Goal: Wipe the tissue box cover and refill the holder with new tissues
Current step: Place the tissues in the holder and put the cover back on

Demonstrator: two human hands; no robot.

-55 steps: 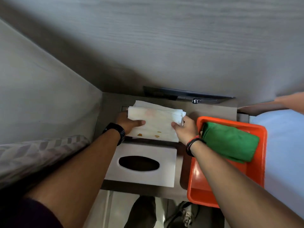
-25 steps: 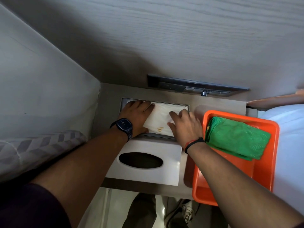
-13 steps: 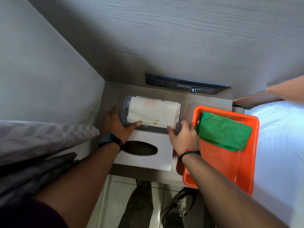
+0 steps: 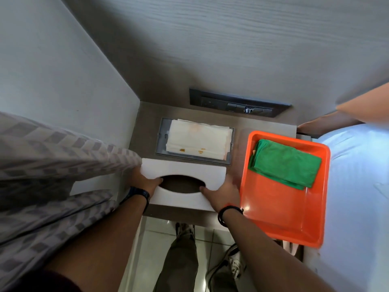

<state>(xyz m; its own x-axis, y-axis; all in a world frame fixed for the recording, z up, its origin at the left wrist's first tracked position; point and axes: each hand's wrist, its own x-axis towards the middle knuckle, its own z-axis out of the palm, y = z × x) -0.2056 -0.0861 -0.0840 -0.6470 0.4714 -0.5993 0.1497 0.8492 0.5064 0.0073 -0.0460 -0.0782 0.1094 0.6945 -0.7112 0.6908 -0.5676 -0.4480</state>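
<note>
Head view: the bed [image 4: 357,186] fills my right side, its pale sheet bright, and a checked grey cover [image 4: 52,165] bulks in from my left. Between them sits the brown worktop [image 4: 147,127] under a wood-grain wall. On its right part rests an orange tray [image 4: 284,218], overhanging the near edge, with a folded green cloth [image 4: 286,163] lying in its far half. Sunk into the worktop at the back is the metal holder [image 4: 162,133], and in it lies a stack of white tissues [image 4: 197,140] with small orange marks near its front edge. Just in front of the holder lies the white tissue box cover [image 4: 185,169], oval opening up. My left hand [image 4: 145,182] grasps its left end, thumb at the opening's rim; my right hand [image 4: 223,192] grips its right end, thumb at the opposite rim. My other fingers are hidden under the cover.
</note>
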